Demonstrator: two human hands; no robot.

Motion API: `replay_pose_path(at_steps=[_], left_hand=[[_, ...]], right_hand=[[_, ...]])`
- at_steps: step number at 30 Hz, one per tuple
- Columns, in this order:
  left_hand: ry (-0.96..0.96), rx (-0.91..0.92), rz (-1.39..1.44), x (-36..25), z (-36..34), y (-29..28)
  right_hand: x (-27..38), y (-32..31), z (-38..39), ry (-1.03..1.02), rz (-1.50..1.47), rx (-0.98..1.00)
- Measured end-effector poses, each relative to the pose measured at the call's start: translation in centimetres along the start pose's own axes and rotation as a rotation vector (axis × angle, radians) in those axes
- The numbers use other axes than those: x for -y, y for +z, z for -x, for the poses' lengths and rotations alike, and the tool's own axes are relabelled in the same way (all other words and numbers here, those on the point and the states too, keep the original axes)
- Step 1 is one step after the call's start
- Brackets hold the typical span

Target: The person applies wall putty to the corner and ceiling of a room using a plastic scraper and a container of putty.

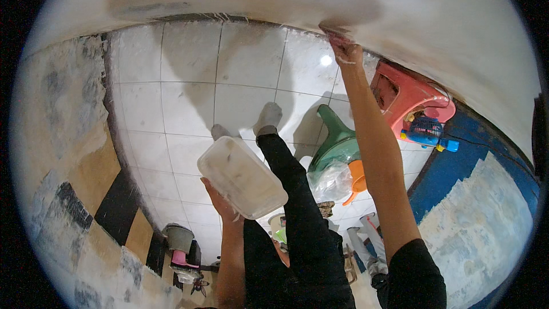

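Observation:
My left hand [224, 201] grips a whitish translucent plastic tub [243, 177] by its near left side. The tub has a pale smear inside and is held above the floor, in front of my legs. My right arm reaches far forward, and my right hand [346, 51] is up against the white wall [412, 17], low down near where it meets the floor. Its fingers look closed around something dark and flat at the wall surface, too hidden and blurred to name. White residue marks the wrist.
A red plastic stool [394, 91] stands by the wall at right, with a blue caged object [426, 130] on it. A green plastic chair [334, 137] holds a clear bag [330, 180] and an orange dipper [358, 176]. Patchy plastered walls [63, 114] flank the white tiled floor [189, 103]. A grey bucket [178, 236] sits lower left.

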State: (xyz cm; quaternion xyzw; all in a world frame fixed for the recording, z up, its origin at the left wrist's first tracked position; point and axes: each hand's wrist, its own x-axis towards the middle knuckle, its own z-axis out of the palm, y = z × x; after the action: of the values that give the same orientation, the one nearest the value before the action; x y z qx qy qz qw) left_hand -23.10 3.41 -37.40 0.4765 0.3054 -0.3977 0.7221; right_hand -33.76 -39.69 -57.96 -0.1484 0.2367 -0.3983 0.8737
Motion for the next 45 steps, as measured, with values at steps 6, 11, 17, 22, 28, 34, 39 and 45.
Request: replay_pose_path(at_steps=[6, 11, 17, 22, 28, 34, 39, 45], left_hand=[[-0.018, -0.086, -0.014, -0.5, 0.5, 0.2], [-0.074, -0.087, -0.023, -0.1, 0.6, 0.9], [-0.039, -0.107, -0.067, -0.2, 0.2, -0.2], [-0.064, -0.082, -0.053, -0.1, 0.0, 1.3], [-0.028, -0.059, -0.081, 0.2, -0.5, 0.9], [-0.026, -0.121, 0.006, -0.9, -0.7, -1.3], [-0.036, -0.134, 0.03, -0.4, -0.5, -0.4], [-0.085, -0.068, 0.025, 0.6, -1.2, -0.2]], right_hand=[[-0.6, 5.8, 2.7, -0.099, 0.31, -0.272], [1.7, 9.8, 4.8, -0.134, 0.282, -0.263], [1.1, 12.7, 10.2, 0.006, 0.066, -0.099], [-1.9, 2.3, 5.5, 0.023, 0.255, 0.076], [-1.4, -0.7, 0.0, -0.018, 0.066, 0.173], [-2.6, 7.8, 6.7, -0.095, -0.007, -0.295], [-1.6, -1.8, 7.2, 0.091, 0.215, 0.069], [2.5, -8.0, 0.5, 0.135, -0.003, 0.086]])
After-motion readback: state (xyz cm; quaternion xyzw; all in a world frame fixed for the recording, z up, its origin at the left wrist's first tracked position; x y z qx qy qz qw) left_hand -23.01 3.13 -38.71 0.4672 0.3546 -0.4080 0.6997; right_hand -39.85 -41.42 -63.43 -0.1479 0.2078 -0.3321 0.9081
